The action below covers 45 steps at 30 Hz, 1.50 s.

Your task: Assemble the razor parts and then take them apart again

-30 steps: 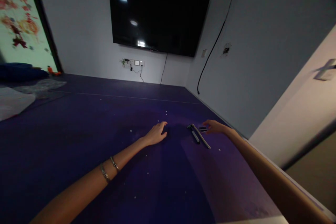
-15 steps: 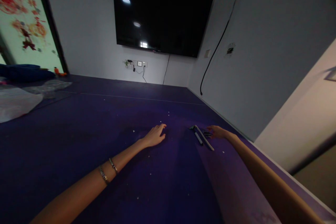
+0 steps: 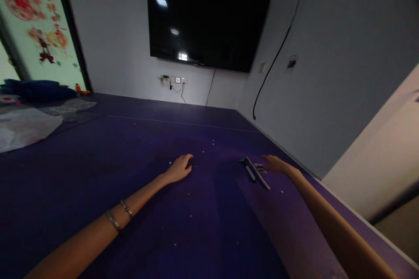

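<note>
My left hand (image 3: 179,168), with two bracelets on the wrist, hovers over or rests on the purple tabletop (image 3: 203,222); which, I cannot tell. Its thumb and fingers are apart with nothing between them. My right hand (image 3: 274,164) is at the right, thumb and fingers parted beside a small dark object (image 3: 260,168) whose kind is unclear. Just left of that lie a long, slightly curved grey handle (image 3: 260,176) and a shorter razor-like tool (image 3: 250,171) with a dark head and grey grip. They lie close together, nearly side by side.
White plastic sheeting (image 3: 28,126) and a dark blue cloth bundle (image 3: 37,90) lie at the far left, near a small orange object (image 3: 81,90). A black cable (image 3: 275,52) hangs along the right wall. White specks dot the surface. A television (image 3: 206,17) hangs ahead.
My left hand has moved left, away from the tools. My right hand stays beside the small dark object, its fingers slightly more apart from it. The view has shifted a little left.
</note>
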Tool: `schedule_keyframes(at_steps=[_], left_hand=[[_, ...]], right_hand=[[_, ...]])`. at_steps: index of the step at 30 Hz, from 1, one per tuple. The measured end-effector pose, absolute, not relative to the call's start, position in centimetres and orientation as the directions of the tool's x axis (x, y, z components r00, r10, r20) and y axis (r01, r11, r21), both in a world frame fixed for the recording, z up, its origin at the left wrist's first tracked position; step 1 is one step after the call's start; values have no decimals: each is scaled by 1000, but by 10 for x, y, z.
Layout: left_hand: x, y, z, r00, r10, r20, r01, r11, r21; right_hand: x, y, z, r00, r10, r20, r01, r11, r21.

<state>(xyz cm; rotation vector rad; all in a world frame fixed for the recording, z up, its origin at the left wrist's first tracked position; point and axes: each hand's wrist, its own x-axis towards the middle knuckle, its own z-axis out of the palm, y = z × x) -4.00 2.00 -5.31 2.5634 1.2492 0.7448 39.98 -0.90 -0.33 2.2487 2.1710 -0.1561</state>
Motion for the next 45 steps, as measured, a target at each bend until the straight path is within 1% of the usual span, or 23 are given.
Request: schedule_keyframes(at_steps=[1,4,7,9,11,14,16,19,26,35,39,45], left_hand=[[-48,23,-54,486,799,355,710,-598,372],[-73,32,-58,402,845,353,784,-517,345],[-96,39,-62,322,879,351,824,-443,354],[-107,43,-63,292,889,352,836,-416,357],[-115,44,-65,287,891,351,844,-409,347],[-120,45,-67,293,892,344,860,-403,312],[-119,43,-69,296,898,326,874,-392,287],[-118,40,-70,315,905,286,883,-389,260],[-117,36,-66,337,903,267,885,-401,237],[-118,34,-67,340,902,267,883,-404,240],[-117,33,-66,345,904,253,891,-400,216],[-117,32,-64,347,904,250,892,-400,209]], right_hand=[[389,-9,-2,12,999,-51,997,-16,-80],[347,-9,-4,-82,992,101,972,101,-210],[300,-12,-15,-172,951,255,938,237,-254],[273,-14,-24,-198,934,296,927,277,-253],[253,-16,-35,-199,935,294,931,274,-240],[237,-20,-52,-155,955,253,958,208,-199],[233,-22,-62,-117,963,241,972,161,-171],[232,-26,-71,-89,965,246,979,130,-159],[232,-27,-69,-89,967,238,974,135,-184],[233,-28,-69,-97,965,242,976,139,-165],[233,-28,-69,-94,968,233,979,133,-156],[234,-27,-70,-98,968,230,976,139,-170]])
